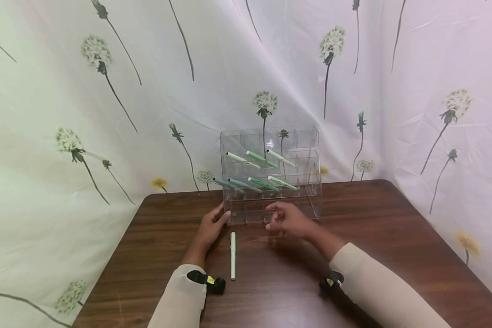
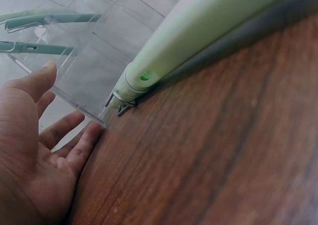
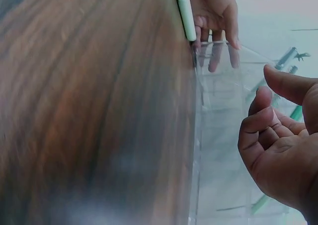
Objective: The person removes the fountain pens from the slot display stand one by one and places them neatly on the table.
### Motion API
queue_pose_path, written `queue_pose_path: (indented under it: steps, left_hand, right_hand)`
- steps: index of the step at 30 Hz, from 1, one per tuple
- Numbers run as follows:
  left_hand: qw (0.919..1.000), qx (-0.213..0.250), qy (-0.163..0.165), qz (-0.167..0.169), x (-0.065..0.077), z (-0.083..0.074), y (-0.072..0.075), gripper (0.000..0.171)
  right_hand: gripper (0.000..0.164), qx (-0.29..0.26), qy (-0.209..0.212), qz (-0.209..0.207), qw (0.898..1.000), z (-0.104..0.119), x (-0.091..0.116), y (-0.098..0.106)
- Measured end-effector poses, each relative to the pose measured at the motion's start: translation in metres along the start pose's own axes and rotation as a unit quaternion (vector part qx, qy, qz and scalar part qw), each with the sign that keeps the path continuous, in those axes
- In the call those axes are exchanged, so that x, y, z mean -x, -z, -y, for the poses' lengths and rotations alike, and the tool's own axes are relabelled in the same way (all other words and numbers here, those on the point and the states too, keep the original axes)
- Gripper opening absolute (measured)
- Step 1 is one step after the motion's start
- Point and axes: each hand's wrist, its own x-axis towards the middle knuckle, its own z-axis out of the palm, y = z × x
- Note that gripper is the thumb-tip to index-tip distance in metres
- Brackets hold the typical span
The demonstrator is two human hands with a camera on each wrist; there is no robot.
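A clear plastic tiered rack (image 1: 270,207) stands on the table, with several green and blue-green pens lying slantwise across its tiers. My left hand (image 1: 211,228) is at the rack's lower left corner; its fingers lie loosely spread against the side panel's edge, seen through the plastic in the right wrist view. My right hand (image 1: 289,219) hovers before the rack's lowest tier, fingers loosely bent and thumb apart, with nothing in them. Between the hands a pale green pen (image 1: 233,259) lies on the table, clip end toward the rack. That pen (image 2: 169,41) looms large in the left wrist view.
The brown wooden table (image 1: 270,296) reaches back to a white curtain (image 1: 147,105) printed with dandelions, close behind the rack. Upper-tier pens (image 1: 262,159) and lower-tier pens (image 1: 263,184) jut toward the front left. Each wrist carries a black strapped camera (image 1: 216,285).
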Motion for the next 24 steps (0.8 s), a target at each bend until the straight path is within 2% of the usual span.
queue_pose_path:
  steps: [5,10,24]
  left_hand:
    - [1.0000,0.004,0.006,-0.003,-0.001,0.000,-0.001,0.061]
    - [1.0000,-0.003,0.000,-0.002,-0.001,-0.001,-0.001,0.062]
    - [0.9998,-0.017,-0.007,-0.004,-0.001,-0.001,-0.001,0.062]
  right_hand:
    - [0.062,0.003,0.005,-0.029,1.000,0.002,0.002,0.013]
    - [0.058,0.017,0.005,-0.050,0.999,0.004,0.002,0.028]
    - [0.052,0.062,0.021,-0.095,0.993,0.016,-0.002,0.061]
